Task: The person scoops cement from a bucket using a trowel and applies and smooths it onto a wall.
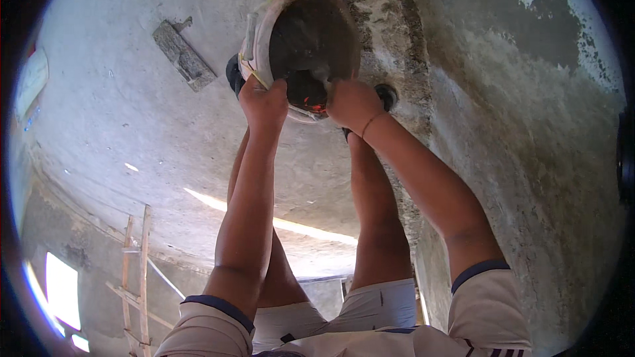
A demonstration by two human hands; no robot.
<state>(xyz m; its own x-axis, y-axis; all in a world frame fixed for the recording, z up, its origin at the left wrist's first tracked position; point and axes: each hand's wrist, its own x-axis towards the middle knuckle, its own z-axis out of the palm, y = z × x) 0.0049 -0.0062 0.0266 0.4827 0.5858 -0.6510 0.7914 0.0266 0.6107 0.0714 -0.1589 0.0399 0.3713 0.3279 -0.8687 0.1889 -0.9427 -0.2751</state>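
Observation:
A round bucket (262,36) stands on the concrete floor between my feet, its pale rim smeared with dried grey matter. Inside, the wall is dark and coated (311,26), and the shadowed bottom is hard to read. My left hand (264,100) is closed on the near left part of the rim, beside a thin yellow handle wire (255,75). On the near right side my right hand (356,102) is closed over the rim, with its fingertips partly hidden inside. A small grey shape by those fingers cannot be made out. Orange patches show low between the hands.
A cement-crusted flat board with a handle, like a plasterer's float (182,53), lies on the floor to the left. A rough, partly plastered wall (522,132) rises close on the right. Toward the lower left stands a wooden ladder (142,271), near a bright window opening (63,291).

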